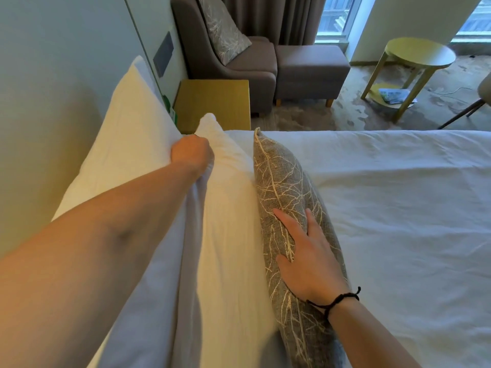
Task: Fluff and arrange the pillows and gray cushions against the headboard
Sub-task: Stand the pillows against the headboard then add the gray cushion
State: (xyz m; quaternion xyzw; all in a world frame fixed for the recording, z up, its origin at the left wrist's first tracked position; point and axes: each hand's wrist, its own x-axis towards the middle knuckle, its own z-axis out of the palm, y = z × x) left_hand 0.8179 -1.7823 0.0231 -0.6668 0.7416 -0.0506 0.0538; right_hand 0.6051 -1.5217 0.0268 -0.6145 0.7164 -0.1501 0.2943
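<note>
Two hands working — left hand (191,152) gripping white pillow (228,208), right hand (308,258) flat, fingers spread, on gray cushion (284,181) beside that pillow

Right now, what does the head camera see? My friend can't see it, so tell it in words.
A person's left hand grips a white pillow standing on a bed, while the right hand rests flat on a gray cushion leaning against it. Behind are another pillow, a gray armchair and a round table.
</note>
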